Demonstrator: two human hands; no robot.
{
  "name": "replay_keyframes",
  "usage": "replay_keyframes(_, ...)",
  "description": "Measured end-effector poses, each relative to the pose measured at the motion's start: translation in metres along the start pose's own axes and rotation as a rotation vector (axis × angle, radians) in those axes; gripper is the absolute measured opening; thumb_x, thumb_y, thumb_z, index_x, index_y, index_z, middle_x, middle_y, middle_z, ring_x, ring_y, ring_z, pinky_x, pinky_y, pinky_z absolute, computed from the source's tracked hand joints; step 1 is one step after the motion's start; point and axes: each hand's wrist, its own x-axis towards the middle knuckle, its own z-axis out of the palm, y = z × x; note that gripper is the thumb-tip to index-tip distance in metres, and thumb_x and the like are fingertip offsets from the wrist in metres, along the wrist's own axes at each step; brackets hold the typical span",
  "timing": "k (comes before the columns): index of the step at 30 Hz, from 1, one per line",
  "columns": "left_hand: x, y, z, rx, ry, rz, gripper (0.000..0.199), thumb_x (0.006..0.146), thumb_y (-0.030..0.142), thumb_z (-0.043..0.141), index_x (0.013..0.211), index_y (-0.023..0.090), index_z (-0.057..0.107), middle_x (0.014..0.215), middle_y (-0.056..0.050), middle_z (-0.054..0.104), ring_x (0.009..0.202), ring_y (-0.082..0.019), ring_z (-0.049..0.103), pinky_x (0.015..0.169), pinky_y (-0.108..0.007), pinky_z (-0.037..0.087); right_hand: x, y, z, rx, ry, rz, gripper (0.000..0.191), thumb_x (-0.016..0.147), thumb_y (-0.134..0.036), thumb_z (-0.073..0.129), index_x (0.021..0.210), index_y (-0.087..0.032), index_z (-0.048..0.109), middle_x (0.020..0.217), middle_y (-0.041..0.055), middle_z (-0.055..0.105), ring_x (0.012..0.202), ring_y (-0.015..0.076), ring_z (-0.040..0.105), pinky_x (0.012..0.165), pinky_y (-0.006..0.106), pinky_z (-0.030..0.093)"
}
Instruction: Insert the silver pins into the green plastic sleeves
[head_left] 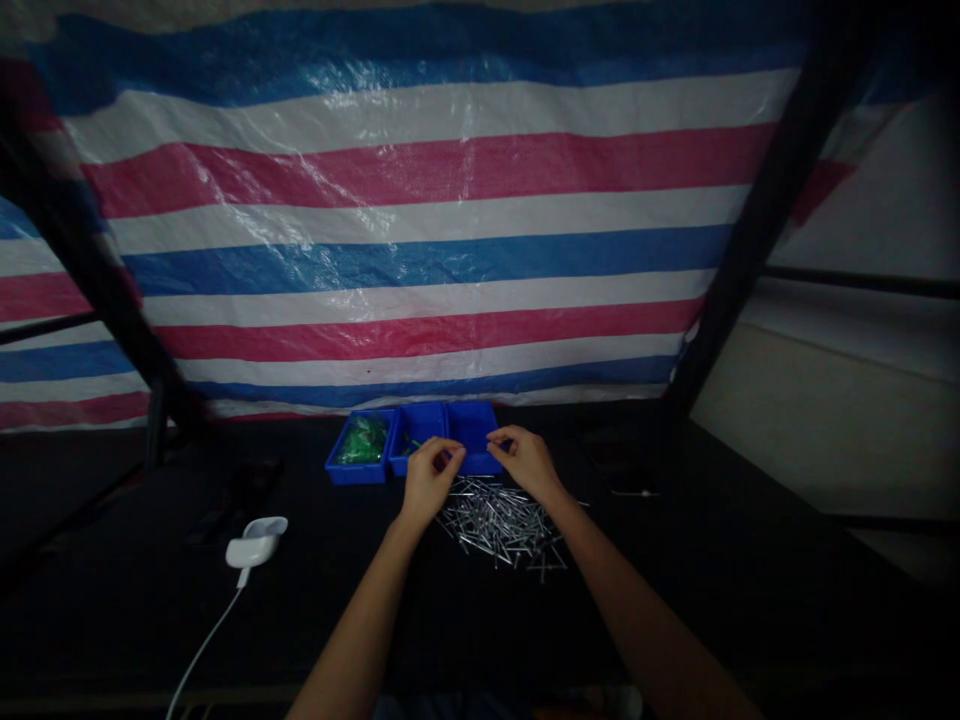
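Observation:
My left hand (430, 476) is raised over the front edge of the middle blue bin (421, 412). Its thumb and forefinger come together in a pinch; whatever is between them is too small to make out. Facing it, my right hand (527, 462) hovers by the right blue bin (472, 411), thumb and fingertips drawn close, and I cannot make out what they hold. Just below both hands a loose pile of thin silvery metal pins or nails (499, 522) lies on the black table. Small green pieces (409, 441) show in the middle bin, partly hidden by my left hand.
A left blue bin (355, 474) holds green items in clear plastic (364, 440). An open white earbud case (253, 545) with a white cable (201, 650) lies at left. Dark, flat objects rest at both sides. Behind hangs a striped plastic sheet (435, 255) between black posts.

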Motion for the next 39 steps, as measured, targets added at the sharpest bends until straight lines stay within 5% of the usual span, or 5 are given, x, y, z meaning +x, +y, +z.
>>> replay_keyframes(6,0.000,0.001,0.000,0.005,0.006,-0.002,0.019,0.082,0.032,0.054,0.081,0.017,0.065,0.077,-0.003,0.063,0.060,-0.011,0.052,0.057,-0.024,0.041,0.003,0.003,-0.004,0.073,-0.068,0.005,0.024,0.073,-0.029,0.058,0.093,-0.020,0.068,0.084,0.0033,0.068,0.053,0.0108,0.051,0.054,0.024,0.041)
replay_keyframes(13,0.001,0.000,-0.002,0.006,0.002,-0.004,0.018,0.082,0.031,0.054,0.079,0.016,0.064,0.077,-0.002,0.063,0.060,-0.011,0.053,0.058,-0.023,0.041,0.009,0.024,-0.043,0.005,-0.219,0.038,0.018,0.071,-0.028,0.060,0.082,-0.018,0.069,0.076,0.0039,0.068,0.060,0.0136,0.056,0.055,0.025,0.041)
replay_keyframes(22,0.000,0.001,-0.003,0.029,0.007,-0.006,0.017,0.082,0.030,0.054,0.080,0.017,0.064,0.076,-0.002,0.063,0.061,-0.011,0.052,0.058,-0.023,0.040,-0.004,0.053,-0.054,0.091,-0.690,0.169,0.024,0.054,-0.023,0.072,0.077,-0.015,0.072,0.066,0.0040,0.068,0.061,0.0164,0.061,0.055,0.024,0.044)
replay_keyframes(31,0.000,-0.002,-0.001,0.027,0.003,-0.002,0.018,0.082,0.031,0.054,0.080,0.017,0.065,0.076,-0.002,0.063,0.060,-0.011,0.051,0.057,-0.024,0.040,-0.004,0.055,-0.049,0.083,-0.632,0.130,0.010,0.058,-0.024,0.069,0.064,-0.016,0.070,0.060,0.0025,0.066,0.056,0.0148,0.058,0.053,0.024,0.041)
replay_keyframes(39,0.000,0.000,-0.001,-0.003,-0.007,-0.012,0.018,0.082,0.030,0.053,0.080,0.017,0.064,0.078,-0.003,0.064,0.062,-0.011,0.053,0.058,-0.024,0.040,0.007,0.033,-0.064,0.126,-0.268,0.073,0.021,0.071,-0.034,0.061,0.078,-0.014,0.067,0.067,0.0022,0.063,0.054,0.0112,0.049,0.050,0.023,0.037)
